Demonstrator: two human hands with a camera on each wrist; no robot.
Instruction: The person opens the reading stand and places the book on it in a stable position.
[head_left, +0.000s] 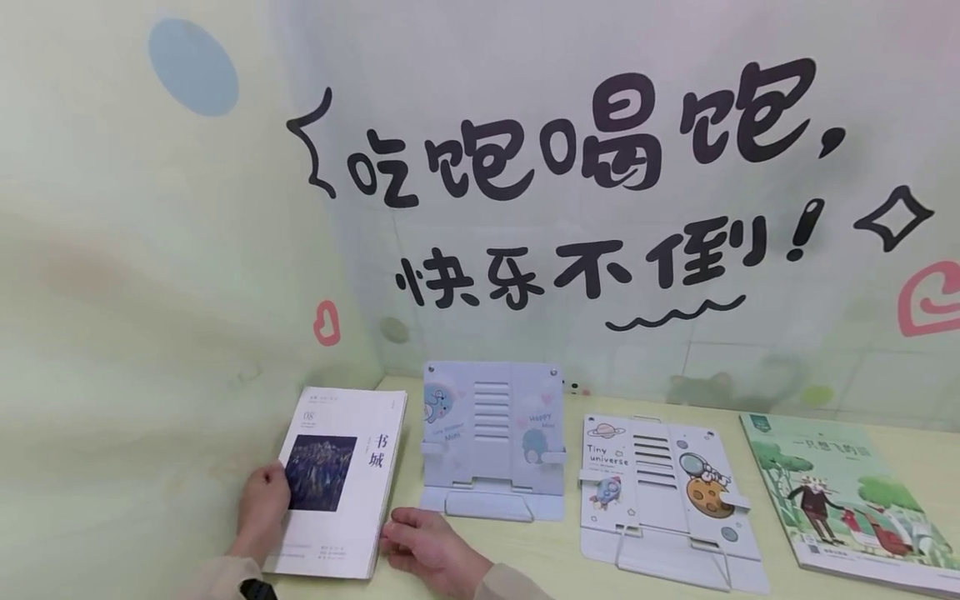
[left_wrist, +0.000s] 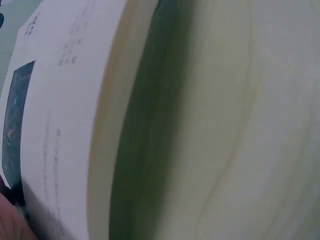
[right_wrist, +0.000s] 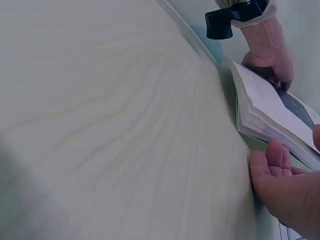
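Note:
A thick pile of books (head_left: 375, 500) lies at the left of the table. Its top cover (head_left: 322, 417) is white with a dark picture. My left hand (head_left: 262, 504) grips the pile's left edge with curled fingers, some hidden behind it. In the right wrist view the same left hand (right_wrist: 270, 55) bends over the far edge of the cover. My right hand (head_left: 438, 550) is at the lower right edge, its loosely bent fingertips right at the page side. Seen from the right wrist, the right hand's fingers (right_wrist: 275, 160) curve upward close to the pile's edge.
To the right stand a pale lavender book stand (head_left: 450, 450) and a white astronaut-print book stand (head_left: 600, 508). A green picture book (head_left: 847, 483) lies at the far right. A printed curtain wall (head_left: 525, 350) rises behind the table, and another pale curtain (head_left: 150, 375) hangs at the left.

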